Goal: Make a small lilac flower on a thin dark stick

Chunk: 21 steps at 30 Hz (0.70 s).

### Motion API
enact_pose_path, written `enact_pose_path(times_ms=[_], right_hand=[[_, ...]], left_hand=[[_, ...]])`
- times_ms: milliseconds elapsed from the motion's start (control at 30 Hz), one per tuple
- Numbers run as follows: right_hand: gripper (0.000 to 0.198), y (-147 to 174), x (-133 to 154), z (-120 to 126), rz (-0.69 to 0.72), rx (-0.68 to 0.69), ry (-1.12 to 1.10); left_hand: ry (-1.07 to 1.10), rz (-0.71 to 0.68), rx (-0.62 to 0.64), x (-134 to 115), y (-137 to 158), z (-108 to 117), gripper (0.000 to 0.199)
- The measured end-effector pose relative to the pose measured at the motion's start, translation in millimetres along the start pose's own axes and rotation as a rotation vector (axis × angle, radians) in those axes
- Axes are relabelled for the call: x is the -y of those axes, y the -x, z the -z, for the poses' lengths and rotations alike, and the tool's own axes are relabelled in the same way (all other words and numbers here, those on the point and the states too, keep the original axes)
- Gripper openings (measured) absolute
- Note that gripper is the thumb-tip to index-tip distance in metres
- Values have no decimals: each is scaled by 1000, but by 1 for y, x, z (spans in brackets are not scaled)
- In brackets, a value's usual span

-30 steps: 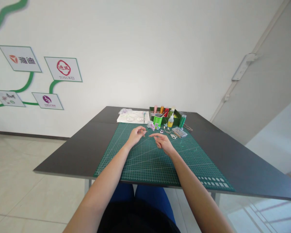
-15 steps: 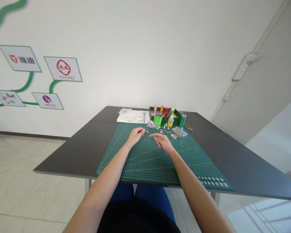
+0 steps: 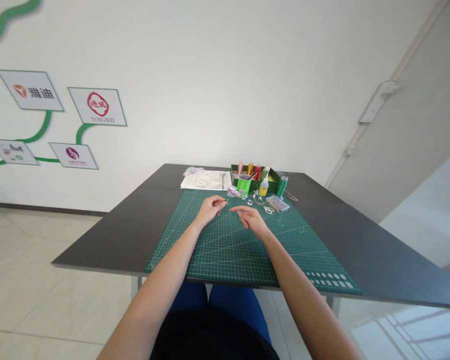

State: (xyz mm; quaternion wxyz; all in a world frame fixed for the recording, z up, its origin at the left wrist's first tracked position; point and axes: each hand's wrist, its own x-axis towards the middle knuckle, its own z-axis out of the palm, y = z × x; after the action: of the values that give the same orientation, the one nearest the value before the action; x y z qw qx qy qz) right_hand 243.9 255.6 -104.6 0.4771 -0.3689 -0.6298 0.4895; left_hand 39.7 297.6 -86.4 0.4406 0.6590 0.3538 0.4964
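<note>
Over the green cutting mat (image 3: 225,250), my left hand (image 3: 211,207) is closed in a pinch on a thin dark green stem. A small pale purple flower (image 3: 233,191) shows at the stem's far end, in front of the green can (image 3: 243,185). My right hand (image 3: 250,218) is just to the right, its index finger pointing at the left fingertips and the other fingers curled. Whatever may be between its finger and thumb is too small to make out. A narrow gap separates the two hands.
White-handled scissors (image 3: 269,210), a clear plastic case (image 3: 278,204) and a yellow glue bottle (image 3: 263,186) lie or stand beyond my right hand. Behind are a dark green box (image 3: 273,186) with thread spools, a green spool (image 3: 282,186) and white paper sheets (image 3: 202,180).
The purple flower has turned slightly and shows a broader side. Both hands stay almost in place, with only small finger movements.
</note>
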Motion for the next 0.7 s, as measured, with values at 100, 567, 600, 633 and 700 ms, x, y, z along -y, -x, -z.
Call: enact_pose_path(times_ms=[100, 567, 600, 633, 700], right_hand=[[43, 0, -1, 0, 1, 3, 7], [45, 1, 3, -1, 0, 2, 14], [45, 1, 4, -1, 0, 2, 13], [45, 1, 4, -1, 1, 2, 12], [45, 1, 4, -1, -1, 2, 12]], left_hand=[[0, 6, 12, -2, 1, 0, 25], [29, -9, 33, -2, 2, -1, 31], [31, -17, 33, -1, 2, -1, 31], [31, -22, 34, 0, 1, -1, 31], [26, -26, 34, 1, 1, -1, 32]])
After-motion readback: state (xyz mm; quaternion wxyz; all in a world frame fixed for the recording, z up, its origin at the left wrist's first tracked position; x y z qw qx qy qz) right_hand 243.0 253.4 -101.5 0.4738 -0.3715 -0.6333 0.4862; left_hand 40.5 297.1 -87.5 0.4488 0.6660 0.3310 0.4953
